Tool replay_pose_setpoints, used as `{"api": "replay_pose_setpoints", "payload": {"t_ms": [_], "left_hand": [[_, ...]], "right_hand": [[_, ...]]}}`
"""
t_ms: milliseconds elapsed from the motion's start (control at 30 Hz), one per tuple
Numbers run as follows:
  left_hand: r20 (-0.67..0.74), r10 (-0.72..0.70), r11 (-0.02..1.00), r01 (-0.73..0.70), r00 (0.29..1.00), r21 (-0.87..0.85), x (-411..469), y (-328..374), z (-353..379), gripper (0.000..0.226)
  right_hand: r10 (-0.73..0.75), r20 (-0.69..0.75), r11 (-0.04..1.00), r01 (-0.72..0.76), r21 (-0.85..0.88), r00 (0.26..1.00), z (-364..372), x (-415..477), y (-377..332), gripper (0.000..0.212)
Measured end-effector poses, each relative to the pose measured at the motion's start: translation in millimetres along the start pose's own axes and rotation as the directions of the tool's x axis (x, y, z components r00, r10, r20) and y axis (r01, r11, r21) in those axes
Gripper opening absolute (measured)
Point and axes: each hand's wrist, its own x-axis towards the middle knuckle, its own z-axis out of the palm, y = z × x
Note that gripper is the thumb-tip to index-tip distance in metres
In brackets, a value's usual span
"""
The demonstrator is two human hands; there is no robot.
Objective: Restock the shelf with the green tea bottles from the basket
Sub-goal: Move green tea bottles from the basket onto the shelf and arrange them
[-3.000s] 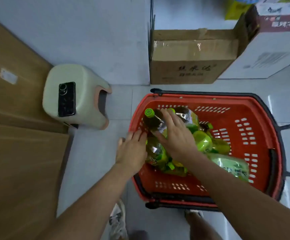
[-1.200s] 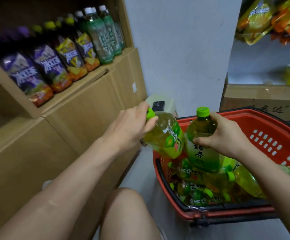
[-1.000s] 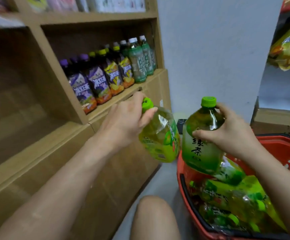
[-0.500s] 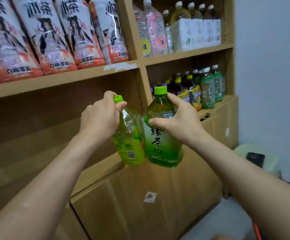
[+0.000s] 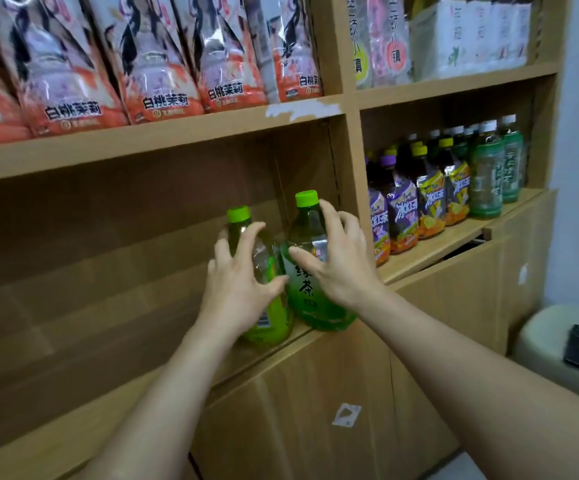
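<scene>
Mid-frame, on the light wooden shelf (image 5: 90, 341), the left hand (image 5: 243, 289) spreads its fingers, grip slack, in front of an upright green-capped clear plastic green tea bottle (image 5: 274, 323). Just beside it to the right stands a second green-capped tea bottle (image 5: 312, 306), with the right hand (image 5: 340, 261) splayed around its shoulder, grip loose too.

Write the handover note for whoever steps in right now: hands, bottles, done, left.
Left hand: open, fingers spread at the left green tea bottle.
Right hand: open, fingers spread at the right green tea bottle.
Both bottles stand upright, side by side on the middle shelf, by the divider.
Done: these two are shelved.
Left: the basket is out of view; fetch whatever remains. Bare board shows to their left.
</scene>
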Motion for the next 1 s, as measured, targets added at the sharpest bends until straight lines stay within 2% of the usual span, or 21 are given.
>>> {"api": "replay_pose_setpoints", "payload": {"t_ms": [133,233,300,333,400,433,500,567,633,700,800,867,933,1000], "left_hand": [[0.012,-0.086,0.996,0.086,0.996,0.025,8.0,-5.0,5.0,0.082],[-0.015,-0.101,0.985,0.102,0.995,0.138,7.9,-2.9,7.3,0.081],[-0.179,0.029,0.982,0.006,0.983,0.188,-7.8,7.2,7.6,0.072],[-0.277,0.128,0.985,-0.088,0.952,0.151,-18.4,17.9,9.8,0.063],[-0.395,0.278,0.947,-0.319,0.876,-0.038,-41.6,51.9,21.8,0.041],[-0.389,0.322,0.898,-0.408,0.863,-0.163,-53.4,73.1,31.9,0.032],[-0.300,0.394,0.779,-0.489,0.869,-0.392,-74.4,118.0,59.9,0.021],[-0.202,0.442,0.691,-0.475,0.874,-0.545,-92.5,162.2,96.0,0.017],[-0.071,0.473,0.658,-0.405,0.878,-0.635,-114.0,203.8,135.7,0.017],[0.077,0.517,0.649,-0.331,0.853,-0.685,-136.6,242.1,176.3,0.017],[0.296,0.591,0.658,-0.236,0.751,-0.715,-168.7,293.6,231.0,0.014],[0.403,0.640,0.682,-0.242,0.654,-0.690,-190.8,321.7,267.0,0.014],[0.474,0.682,0.695,-0.291,0.558,-0.658,-211.8,344.1,304.5,0.019],[0.582,0.665,0.746,-0.378,0.467,-0.549,-223.3,357.7,340.9,0.031]], "right_hand": [[0.024,0.159,0.991,-0.002,-0.137,0.987,1.6,0.0,-1.7,0.080],[0.004,0.271,0.997,0.017,-0.077,0.963,-15.3,-11.0,-0.1,0.080],[-0.055,0.266,0.998,0.064,-0.024,0.962,-43.2,-28.1,6.5,0.077],[-0.072,0.241,0.997,0.080,-0.022,0.968,-62.0,-39.2,12.5,0.073],[-0.050,0.195,0.997,0.061,-0.047,0.980,-103.4,-67.3,29.7,0.059],[-0.017,0.183,0.997,0.030,-0.066,0.983,-124.3,-84.0,40.9,0.049],[0.067,0.164,0.992,-0.048,-0.115,0.984,-163.8,-118.1,68.2,0.031],[0.178,0.135,0.974,-0.155,-0.164,0.975,-202.6,-153.2,99.8,0.020],[0.297,0.087,0.934,-0.271,-0.233,0.951,-241.9,-190.2,134.9,0.016],[0.419,-0.013,0.866,-0.404,-0.295,0.908,-280.7,-228.7,171.6,0.015],[0.560,-0.163,0.755,-0.581,-0.302,0.812,-324.6,-283.2,224.3,0.012],[0.663,-0.206,0.652,-0.690,-0.315,0.720,-340.1,-316.4,258.9,0.015],[0.762,-0.192,0.543,-0.772,-0.330,0.618,-344.4,-346.5,289.3,0.024],[0.840,-0.125,0.467,-0.820,-0.332,0.529,-337.8,-367.9,313.7,0.039]]}}
